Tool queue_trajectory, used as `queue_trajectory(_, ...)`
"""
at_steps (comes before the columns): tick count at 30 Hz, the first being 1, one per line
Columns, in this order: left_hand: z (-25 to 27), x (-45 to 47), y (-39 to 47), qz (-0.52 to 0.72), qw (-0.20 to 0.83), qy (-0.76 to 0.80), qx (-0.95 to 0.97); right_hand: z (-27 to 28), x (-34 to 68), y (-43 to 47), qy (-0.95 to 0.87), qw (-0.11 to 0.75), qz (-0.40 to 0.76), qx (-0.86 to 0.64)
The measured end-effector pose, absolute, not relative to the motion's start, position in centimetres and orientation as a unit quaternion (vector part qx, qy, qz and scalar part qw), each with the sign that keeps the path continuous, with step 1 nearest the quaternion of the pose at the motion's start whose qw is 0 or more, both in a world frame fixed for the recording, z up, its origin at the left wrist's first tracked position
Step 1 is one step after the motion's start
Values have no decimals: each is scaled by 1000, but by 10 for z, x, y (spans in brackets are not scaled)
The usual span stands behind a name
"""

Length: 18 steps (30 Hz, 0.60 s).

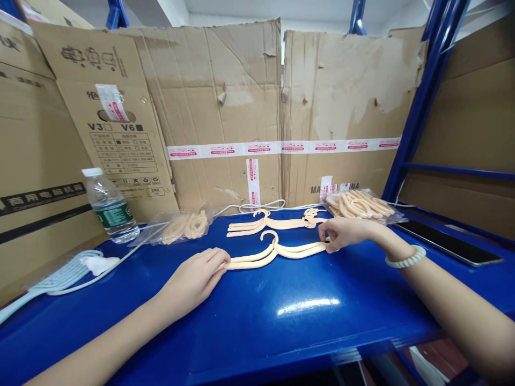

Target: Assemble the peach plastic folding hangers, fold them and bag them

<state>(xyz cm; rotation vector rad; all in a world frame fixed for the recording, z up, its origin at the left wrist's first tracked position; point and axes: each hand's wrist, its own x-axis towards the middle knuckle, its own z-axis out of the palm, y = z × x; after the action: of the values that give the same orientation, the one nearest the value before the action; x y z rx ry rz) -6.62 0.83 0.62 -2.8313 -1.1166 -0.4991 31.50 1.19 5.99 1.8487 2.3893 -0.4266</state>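
A cream hanger point(298, 253) lies across the blue surface, its hook pointing up and away from me. It shows doubled arms; I cannot tell whether it is one folding hanger or two together. My left hand point(197, 276) is closed round its left end. Thumb and fingers of my right hand point(344, 234) pinch near its right end, hiding the tip. Just behind lie more cream hangers point(245, 227) in a small stack, with small curled cream pieces point(310, 214) at their right end, close to my right fingers.
Clear bags of cream parts lie at back left point(185, 226) and back right point(358, 205). A water bottle point(108, 206) and light-blue racket-shaped item point(66, 276) stand left. At right lies a dark phone-like slab point(446, 241). Cardboard point(225, 102) walls the back; a white cable point(257, 206) runs along it.
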Motion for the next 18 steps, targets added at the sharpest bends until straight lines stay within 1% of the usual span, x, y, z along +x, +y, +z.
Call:
queue_trajectory(4, 4, -69, 14, -188, 12, -360, -914, 60, 320, 14, 784, 47, -122, 607)
queue_trajectory(9, 3, -71, 19, -215, 19, -357, -909, 55, 330, 21, 765, 50, -101, 634)
queue_trajectory(18, 7, -75, 19, -217, 27, -370, -903, 60, 330, 16, 760, 61, -108, 638)
